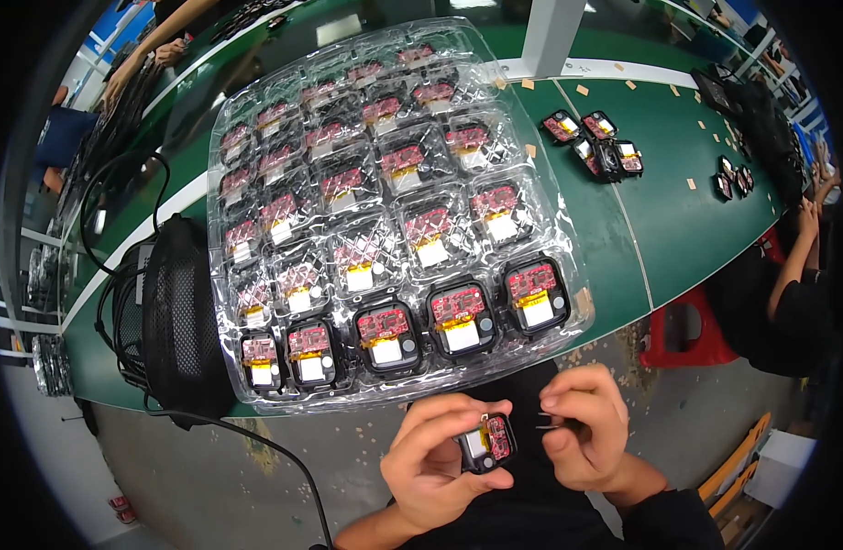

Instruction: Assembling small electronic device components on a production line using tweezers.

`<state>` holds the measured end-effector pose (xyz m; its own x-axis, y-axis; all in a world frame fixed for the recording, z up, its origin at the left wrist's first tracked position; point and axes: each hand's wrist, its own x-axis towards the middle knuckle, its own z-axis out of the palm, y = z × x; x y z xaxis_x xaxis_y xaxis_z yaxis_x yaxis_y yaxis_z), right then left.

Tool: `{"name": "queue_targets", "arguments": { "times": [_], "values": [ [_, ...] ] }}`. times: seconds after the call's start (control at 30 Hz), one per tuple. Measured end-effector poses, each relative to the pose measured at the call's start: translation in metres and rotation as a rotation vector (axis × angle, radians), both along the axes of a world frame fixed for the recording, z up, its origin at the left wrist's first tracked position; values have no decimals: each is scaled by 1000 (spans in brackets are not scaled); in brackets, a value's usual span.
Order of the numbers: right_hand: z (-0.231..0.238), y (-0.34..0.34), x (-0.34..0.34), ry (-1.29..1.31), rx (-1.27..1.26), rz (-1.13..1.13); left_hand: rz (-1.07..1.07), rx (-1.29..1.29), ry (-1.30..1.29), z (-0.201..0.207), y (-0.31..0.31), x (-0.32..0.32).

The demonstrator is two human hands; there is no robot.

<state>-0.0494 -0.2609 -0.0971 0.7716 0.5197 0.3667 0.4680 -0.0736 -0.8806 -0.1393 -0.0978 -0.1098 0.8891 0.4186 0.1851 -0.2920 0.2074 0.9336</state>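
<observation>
My left hand [440, 458] is closed around a small black device casing [488, 444], gripping it by its edges and tilting its open side up. Inside it show a red circuit board, yellow tape and a white battery-like block. To its right, apart from the casing, my right hand [586, 426] pinches a thin, metal-looking piece [548, 421] with narrow ends pointing left; the rest of it is hidden by the fingers. Just beyond both hands lies a clear plastic tray [394, 380] on the table, with several similar open casings [461, 318] sitting in its compartments.
A black mesh bag [187, 321] with a black cable [293, 458] lies left of the tray. Several casings [597, 145] rest on the green table [614, 257] to the right, among small tan pieces. A red stool [687, 335] and other people [760, 284] are at the right.
</observation>
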Motion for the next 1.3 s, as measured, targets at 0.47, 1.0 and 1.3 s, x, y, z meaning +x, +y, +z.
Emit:
{"name": "queue_targets", "arguments": {
  "times": [0.47, 1.0, 1.3],
  "values": [
    [1, 0, 7, -518, -295, -5, -150, -43, 45, 0, 10, -6],
    [-4, 7, 4, -288, -154, -19, -175, -110, 88, 3, 8, -9],
    [-2, 4, 5, -598, -284, -6, -144, -80, 109, 11, 6, -8]
  ]
}}
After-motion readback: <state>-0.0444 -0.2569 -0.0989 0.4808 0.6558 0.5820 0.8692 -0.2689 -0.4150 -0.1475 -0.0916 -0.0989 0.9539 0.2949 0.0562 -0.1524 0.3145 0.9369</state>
